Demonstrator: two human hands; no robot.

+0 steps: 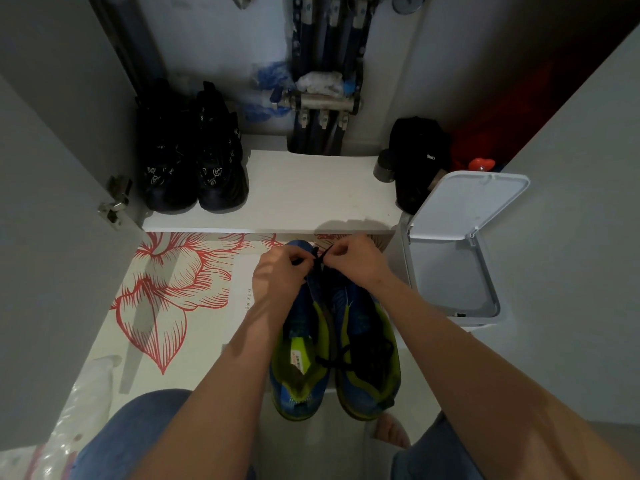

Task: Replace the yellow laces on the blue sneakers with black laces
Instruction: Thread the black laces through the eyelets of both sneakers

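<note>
On the smooth floor mat (166,289) printed with red petals, near its far edge, the left hand (277,273) pinches a thin black lace (321,258) over the blue mesh sneakers (360,320), lime-collared, side by side. The right hand (353,261) pinches it too. A boxy white plastic bin (450,278) stands right.

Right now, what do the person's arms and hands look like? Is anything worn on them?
The left arm and right arm are bare, no sleeves showing. The left hand and right hand wear no gloves; no watch, bracelet or ring is visible.
</note>
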